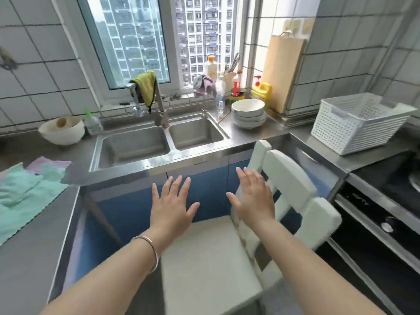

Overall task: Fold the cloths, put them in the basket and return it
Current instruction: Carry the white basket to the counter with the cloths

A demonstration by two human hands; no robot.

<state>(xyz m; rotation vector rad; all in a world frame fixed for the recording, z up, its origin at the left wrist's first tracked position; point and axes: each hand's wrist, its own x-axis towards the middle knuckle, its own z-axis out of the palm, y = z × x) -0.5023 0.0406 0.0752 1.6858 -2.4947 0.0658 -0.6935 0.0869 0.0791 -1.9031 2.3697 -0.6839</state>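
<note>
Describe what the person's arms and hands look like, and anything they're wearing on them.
Both forearms are bare, with no sleeves in view. The left hand has a thin, plain metal bangle round its wrist, silvery with a slight pinkish tint. The right hand and its wrist carry nothing: no watch, ring or glove shows. The fingernails on both hands look short and unpainted.

Both hands, left (172, 208) and right (253, 198), outstretched, fingers spread.

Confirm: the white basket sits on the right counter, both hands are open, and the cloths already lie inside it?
Not quite. The head view shows the white basket empty; the cloths lie spread on the left counter. Left hand and right hand are open.
</note>
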